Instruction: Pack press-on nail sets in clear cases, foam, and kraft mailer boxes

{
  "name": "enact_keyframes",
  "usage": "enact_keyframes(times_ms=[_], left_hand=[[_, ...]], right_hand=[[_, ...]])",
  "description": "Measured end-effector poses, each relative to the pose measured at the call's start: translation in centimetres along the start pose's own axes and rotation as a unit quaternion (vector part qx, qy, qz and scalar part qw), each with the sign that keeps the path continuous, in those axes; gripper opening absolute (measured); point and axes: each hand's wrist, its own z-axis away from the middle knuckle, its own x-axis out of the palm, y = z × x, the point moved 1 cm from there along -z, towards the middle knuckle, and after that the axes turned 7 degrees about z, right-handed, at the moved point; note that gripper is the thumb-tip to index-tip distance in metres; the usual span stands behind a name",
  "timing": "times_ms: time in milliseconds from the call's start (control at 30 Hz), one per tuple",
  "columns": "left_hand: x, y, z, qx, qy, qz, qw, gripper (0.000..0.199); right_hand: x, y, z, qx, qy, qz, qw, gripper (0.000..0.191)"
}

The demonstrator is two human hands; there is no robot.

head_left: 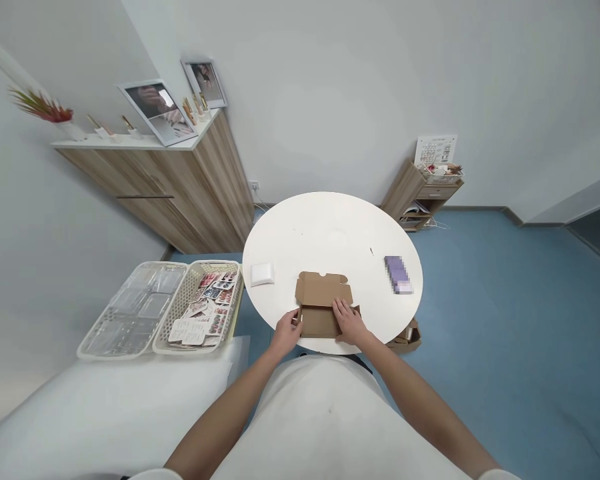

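Observation:
A brown cardboard box lies at the near edge of the round white table, its flap lid folded back away from me. My left hand grips the box's left side wall, thumb and fingers around it. Over the right part of the box rests my right hand, its fingers spread across the inside and the fold of the lid. The right side flap sticks outward beside this hand.
On the table are a white stack at left and a purple, pixelated item at right. Left of the table, baskets hold clear plastic cases and printed cards. A wooden cabinet stands behind; another carton sits below right.

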Motion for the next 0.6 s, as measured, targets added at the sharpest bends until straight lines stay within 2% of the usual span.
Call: enact_keyframes(times_ms=[200,400,600], left_hand=[[0.6,1.0,0.4,-0.012,-0.008,-0.052,0.999,0.045],[-0.3,0.0,0.5,-0.064,-0.006,-0.116,0.991,0.045],[-0.4,-0.6,-0.1,-0.116,-0.051,-0.176,0.976,0.025]], right_hand=[[0.1,-0.3,0.1,-0.004,0.001,-0.001,1.0,0.116],[-0.5,0.0,0.5,-0.048,-0.02,-0.023,0.998,0.128],[-0.1,-0.6,0.7,-0.054,-0.005,-0.03,0.998,0.129]])
